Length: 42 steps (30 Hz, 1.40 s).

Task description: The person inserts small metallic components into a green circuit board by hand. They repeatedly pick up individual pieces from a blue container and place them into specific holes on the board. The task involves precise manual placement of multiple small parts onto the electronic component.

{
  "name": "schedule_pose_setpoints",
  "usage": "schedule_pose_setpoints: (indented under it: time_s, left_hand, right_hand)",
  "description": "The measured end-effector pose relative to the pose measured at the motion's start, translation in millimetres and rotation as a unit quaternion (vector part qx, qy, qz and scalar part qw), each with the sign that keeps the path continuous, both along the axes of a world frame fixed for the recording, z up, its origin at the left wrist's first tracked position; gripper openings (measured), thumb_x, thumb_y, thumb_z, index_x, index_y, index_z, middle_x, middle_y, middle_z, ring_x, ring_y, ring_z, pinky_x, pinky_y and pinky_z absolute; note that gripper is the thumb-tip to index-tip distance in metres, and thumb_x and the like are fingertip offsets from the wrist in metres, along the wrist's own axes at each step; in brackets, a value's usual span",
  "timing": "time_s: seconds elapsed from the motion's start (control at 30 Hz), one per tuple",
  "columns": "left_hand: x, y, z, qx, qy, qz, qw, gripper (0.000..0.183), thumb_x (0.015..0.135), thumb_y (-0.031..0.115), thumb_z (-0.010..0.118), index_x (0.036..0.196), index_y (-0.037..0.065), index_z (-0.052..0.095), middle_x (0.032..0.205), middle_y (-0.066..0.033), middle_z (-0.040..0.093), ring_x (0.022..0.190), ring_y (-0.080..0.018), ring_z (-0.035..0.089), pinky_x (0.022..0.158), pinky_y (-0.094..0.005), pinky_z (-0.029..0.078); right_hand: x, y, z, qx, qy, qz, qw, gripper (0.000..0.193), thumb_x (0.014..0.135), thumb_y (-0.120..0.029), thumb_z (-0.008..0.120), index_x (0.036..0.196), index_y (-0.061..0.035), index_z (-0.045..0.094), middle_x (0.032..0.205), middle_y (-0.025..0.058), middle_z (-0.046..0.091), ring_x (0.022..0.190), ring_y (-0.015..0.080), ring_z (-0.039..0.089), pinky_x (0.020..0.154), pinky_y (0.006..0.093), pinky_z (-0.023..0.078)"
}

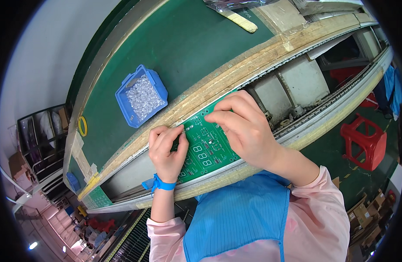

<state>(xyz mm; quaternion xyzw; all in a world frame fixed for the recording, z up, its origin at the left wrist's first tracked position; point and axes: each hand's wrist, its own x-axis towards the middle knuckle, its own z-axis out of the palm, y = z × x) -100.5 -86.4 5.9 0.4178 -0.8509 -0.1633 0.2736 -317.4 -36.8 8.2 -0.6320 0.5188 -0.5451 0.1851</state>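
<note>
A green circuit board (206,150) with white markings lies across the rails of a conveyor line in front of me. My left hand (167,150) rests on the board's left edge, fingers curled, thumb and fingertips pinched near its top left corner. A blue wrist strap circles that wrist. My right hand (244,126) covers the board's upper right part, fingertips pinched together on the board; whatever small part is between them is hidden. A blue tray (142,94) full of small clear components sits on the green mat beyond my left hand.
The green bench mat (188,48) runs diagonally, edged with tan tape. A yellow tape ring (82,125) lies at its left end. Another green board (96,198) sits down the line at lower left. A red stool (364,139) stands at right; cardboard boxes (362,214) lie below it.
</note>
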Motion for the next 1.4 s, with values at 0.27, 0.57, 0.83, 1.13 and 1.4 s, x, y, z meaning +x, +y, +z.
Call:
schedule_pose_setpoints:
  time_s: [0.27, 0.57, 0.83, 1.13, 1.4]
  left_hand:
    - [0.5, -0.9, 6.6, -0.002, -0.024, -0.021, 0.999, 0.033, 0.071, -0.002, 0.078, 0.103, 0.002, 0.072, 0.094, -0.0109, 0.071, 0.089, -0.028, 0.063, 0.079, -0.0371, 0.051]
    - [15.8, -46.7, 28.5, -0.124, -0.013, 0.043, 0.991, 0.024, 0.078, 0.0, 0.072, 0.102, 0.004, 0.072, 0.097, -0.0089, 0.068, 0.092, -0.0319, 0.059, 0.084, -0.0427, 0.047]
    - [10.2, -71.9, 29.2, -0.121, -0.182, 0.125, 0.968, 0.017, 0.084, 0.017, 0.072, 0.099, 0.01, 0.076, 0.097, -0.0035, 0.069, 0.107, -0.0284, 0.055, 0.091, -0.0428, 0.044]
    - [7.6, -77.2, 20.3, -0.126, -0.191, 0.148, 0.962, 0.009, 0.081, 0.015, 0.073, 0.087, 0.008, 0.075, 0.09, -0.003, 0.069, 0.102, -0.0267, 0.057, 0.088, -0.0417, 0.046]
    - [14.1, -79.3, 21.2, -0.163, -0.068, 0.116, 0.977, 0.011, 0.081, 0.01, 0.072, 0.092, 0.007, 0.074, 0.089, -0.004, 0.068, 0.095, -0.0259, 0.059, 0.084, -0.0405, 0.048]
  right_hand:
    - [-0.1, -1.1, -1.5, 0.003, -0.026, 0.034, 0.999, 0.024, 0.073, 0.008, 0.068, 0.096, 0.0011, 0.068, 0.095, 0.0129, 0.06, 0.091, 0.0317, 0.059, 0.078, 0.0401, 0.05]
    - [3.8, -3.6, -3.0, 0.06, 0.021, 0.054, 0.997, 0.026, 0.08, 0.001, 0.071, 0.105, -0.0062, 0.069, 0.086, 0.0051, 0.07, 0.087, 0.027, 0.062, 0.08, 0.0397, 0.049]
    - [18.3, -7.8, 6.6, 0.106, 0.163, 0.124, 0.973, 0.023, 0.08, -0.001, 0.072, 0.101, -0.0087, 0.068, 0.086, 0.0029, 0.065, 0.091, 0.0238, 0.06, 0.084, 0.0379, 0.044]
    - [27.7, -8.7, 2.7, 0.125, 0.211, 0.119, 0.962, 0.023, 0.08, -0.002, 0.073, 0.101, -0.0083, 0.068, 0.088, 0.0056, 0.062, 0.089, 0.0253, 0.059, 0.085, 0.0389, 0.044]
    - [30.4, -8.5, 5.9, 0.137, 0.231, 0.109, 0.957, 0.021, 0.08, -0.003, 0.074, 0.1, -0.0078, 0.068, 0.087, 0.0062, 0.062, 0.088, 0.0256, 0.059, 0.084, 0.0385, 0.044]
